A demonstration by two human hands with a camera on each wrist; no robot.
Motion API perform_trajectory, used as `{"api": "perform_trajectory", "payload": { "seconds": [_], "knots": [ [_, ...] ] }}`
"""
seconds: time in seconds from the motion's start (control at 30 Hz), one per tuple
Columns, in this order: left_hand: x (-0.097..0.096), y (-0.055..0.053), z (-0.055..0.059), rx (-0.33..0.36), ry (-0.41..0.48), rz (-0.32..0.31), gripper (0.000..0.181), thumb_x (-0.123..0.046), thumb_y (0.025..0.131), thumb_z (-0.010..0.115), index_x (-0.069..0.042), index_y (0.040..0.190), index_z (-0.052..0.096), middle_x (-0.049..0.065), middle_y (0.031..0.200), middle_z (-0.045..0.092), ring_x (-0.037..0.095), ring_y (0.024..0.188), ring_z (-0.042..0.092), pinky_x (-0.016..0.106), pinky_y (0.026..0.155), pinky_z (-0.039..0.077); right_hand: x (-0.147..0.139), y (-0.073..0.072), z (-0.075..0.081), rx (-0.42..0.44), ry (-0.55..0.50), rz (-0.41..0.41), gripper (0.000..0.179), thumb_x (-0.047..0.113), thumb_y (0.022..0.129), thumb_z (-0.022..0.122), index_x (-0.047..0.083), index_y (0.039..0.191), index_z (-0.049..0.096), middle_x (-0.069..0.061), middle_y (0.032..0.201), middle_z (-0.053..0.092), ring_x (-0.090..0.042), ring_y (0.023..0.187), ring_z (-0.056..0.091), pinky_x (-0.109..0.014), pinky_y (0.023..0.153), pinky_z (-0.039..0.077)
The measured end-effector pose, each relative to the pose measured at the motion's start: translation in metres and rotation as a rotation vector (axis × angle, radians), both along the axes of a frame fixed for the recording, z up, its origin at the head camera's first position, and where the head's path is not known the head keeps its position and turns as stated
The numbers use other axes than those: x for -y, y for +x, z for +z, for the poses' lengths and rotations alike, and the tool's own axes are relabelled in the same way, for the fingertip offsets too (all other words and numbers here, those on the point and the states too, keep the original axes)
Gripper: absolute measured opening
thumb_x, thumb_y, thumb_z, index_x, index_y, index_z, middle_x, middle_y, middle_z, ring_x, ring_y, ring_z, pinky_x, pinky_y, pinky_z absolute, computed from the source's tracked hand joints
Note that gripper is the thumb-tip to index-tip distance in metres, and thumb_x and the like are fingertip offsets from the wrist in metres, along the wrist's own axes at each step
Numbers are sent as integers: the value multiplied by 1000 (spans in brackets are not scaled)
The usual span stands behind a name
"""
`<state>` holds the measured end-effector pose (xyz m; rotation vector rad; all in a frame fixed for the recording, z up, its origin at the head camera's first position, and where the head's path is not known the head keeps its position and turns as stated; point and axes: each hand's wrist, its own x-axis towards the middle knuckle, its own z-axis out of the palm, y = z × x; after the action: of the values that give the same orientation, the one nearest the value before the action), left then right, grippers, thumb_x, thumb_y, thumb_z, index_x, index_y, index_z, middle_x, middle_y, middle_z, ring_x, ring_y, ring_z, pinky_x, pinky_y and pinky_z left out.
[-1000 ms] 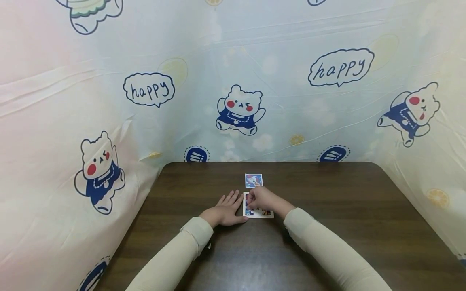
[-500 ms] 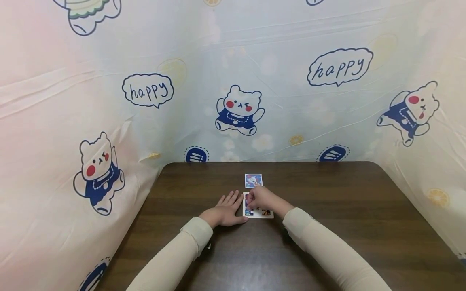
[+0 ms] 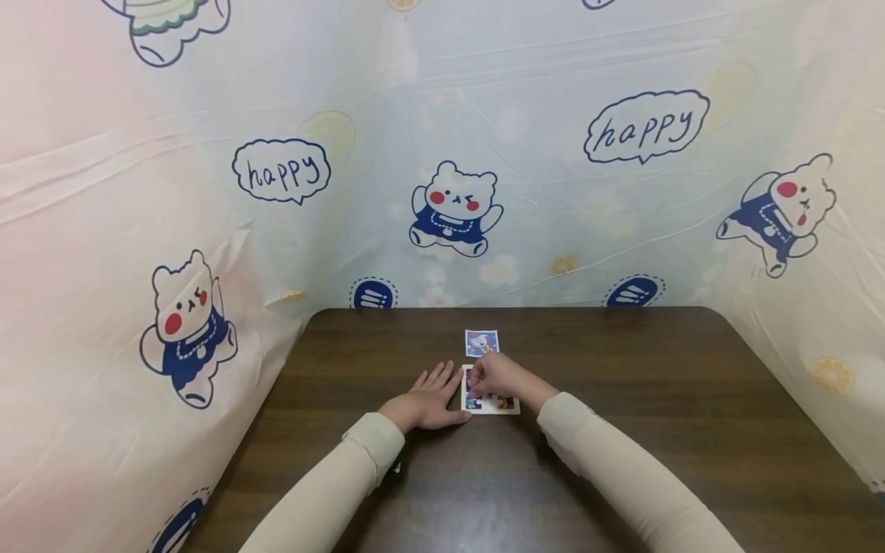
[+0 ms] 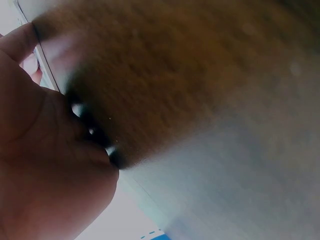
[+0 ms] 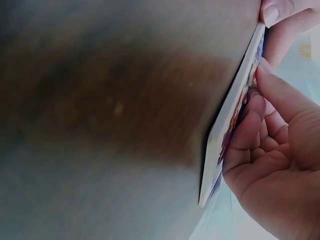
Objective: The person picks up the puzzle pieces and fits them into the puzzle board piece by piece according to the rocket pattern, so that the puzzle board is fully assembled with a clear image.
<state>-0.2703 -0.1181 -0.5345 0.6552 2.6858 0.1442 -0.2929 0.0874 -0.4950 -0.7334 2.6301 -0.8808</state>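
Note:
A small white-edged picture board (image 3: 491,409) with colourful squares lies flat on the table, a white patch showing between squares near its front edge. My left hand (image 3: 430,401) is spread on the table along the board's left side, and its thumb touches the front left corner. Over the board my right hand (image 3: 503,378) has its fingers curled and covers much of it. In the right wrist view, the right thumb (image 5: 280,90) and bent fingers meet the face of the board (image 5: 231,120). Whether they pinch a small piece is hidden.
Just behind the board lies a small square picture card (image 3: 482,343) in blue and pink. The brown wooden table (image 3: 622,461) reaches back to a printed cloth (image 3: 525,153) with bears and "happy" bubbles, which hangs around its back and sides.
Both hands, the board and the card stay in nearly the same place; at most the right fingers shift slightly.

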Motion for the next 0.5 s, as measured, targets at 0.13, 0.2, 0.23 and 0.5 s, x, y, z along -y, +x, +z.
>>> {"api": "perform_trajectory", "payload": {
  "seconds": [0.13,0.2,0.23,0.5],
  "knots": [
    [0,1,2,2,4,0,105,-88,82,31,-26,160,0,0,165,-13,21,150,-15,50,119,-2,1,0,-1,-6,10,-7,22,18,79,86,14,72,65,5,66,62,-9,58,55,-24,54,45],
    [0,1,3,2,4,-2,105,-88,82,31,-26,160,-1,0,165,-13,21,150,-15,50,119,-3,1,0,-1,-4,11,-12,22,18,79,85,14,72,65,5,67,62,-9,58,54,-24,54,45],
    [0,1,3,1,3,-4,105,-88,82,31,-26,160,-1,0,165,-13,21,150,-15,50,119,-2,1,0,0,-3,8,-12,22,18,79,85,14,72,65,5,67,62,-9,59,54,-24,54,45],
    [0,1,3,7,11,-12,103,-86,84,33,-25,160,-1,1,165,-14,21,149,-15,49,119,-2,-4,1,5,52,-41,19,15,18,84,81,13,78,68,5,70,65,-10,61,58,-26,55,48]
  ]
}}
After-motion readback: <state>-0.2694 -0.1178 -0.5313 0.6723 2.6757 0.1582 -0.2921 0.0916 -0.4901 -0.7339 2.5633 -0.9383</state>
